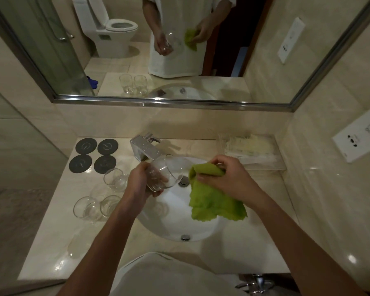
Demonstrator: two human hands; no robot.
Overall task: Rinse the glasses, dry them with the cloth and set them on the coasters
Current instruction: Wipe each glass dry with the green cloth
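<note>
My left hand grips a clear glass by its base, tilted with its mouth toward the right, over the white sink. My right hand holds a green cloth just right of the glass; the cloth hangs down over the basin and is apart from the glass. Three more clear glasses stand on the counter left of the sink. Several dark round coasters lie at the counter's back left, with nothing on them.
A chrome tap stands behind the basin, no water running. A clear tray with wrapped items sits at the back right. A mirror covers the wall above. The counter's front edge is near my body.
</note>
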